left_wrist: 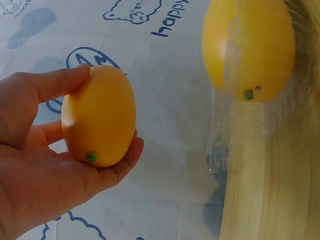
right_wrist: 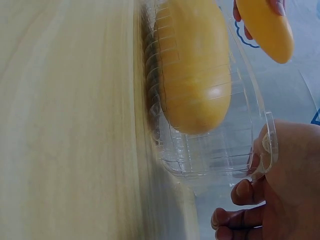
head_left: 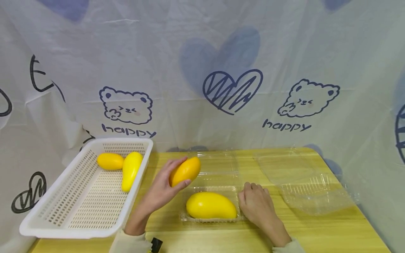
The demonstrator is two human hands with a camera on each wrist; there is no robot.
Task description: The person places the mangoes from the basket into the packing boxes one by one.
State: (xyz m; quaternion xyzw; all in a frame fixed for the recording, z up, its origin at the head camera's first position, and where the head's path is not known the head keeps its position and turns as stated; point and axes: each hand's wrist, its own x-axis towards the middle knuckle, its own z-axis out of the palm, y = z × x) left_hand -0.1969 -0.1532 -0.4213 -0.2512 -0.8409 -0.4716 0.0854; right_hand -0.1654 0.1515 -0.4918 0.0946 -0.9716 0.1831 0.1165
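My left hand [head_left: 159, 191] holds a small orange-yellow mango [head_left: 186, 171] between thumb and fingers, raised at the left side of a clear plastic clamshell box [head_left: 209, 220]. In the left wrist view the green stem spot of this mango [left_wrist: 102, 117] shows. A larger yellow mango [head_left: 211, 206] lies on its side in the box's front half, and the lid half lies folded back behind it. At the box's right edge is my right hand [head_left: 257, 203], its fingers curled. In the right wrist view its thumb and finger pinch the rim corner.
To the left stands a white slotted basket [head_left: 66, 233] with an orange-yellow mango [head_left: 110, 161] and a longer yellow mango [head_left: 131, 171] in its far right part. Another clear clamshell box [head_left: 316, 200] lies opened on the table's right side. A printed cloth [head_left: 177, 126] hangs behind the table.
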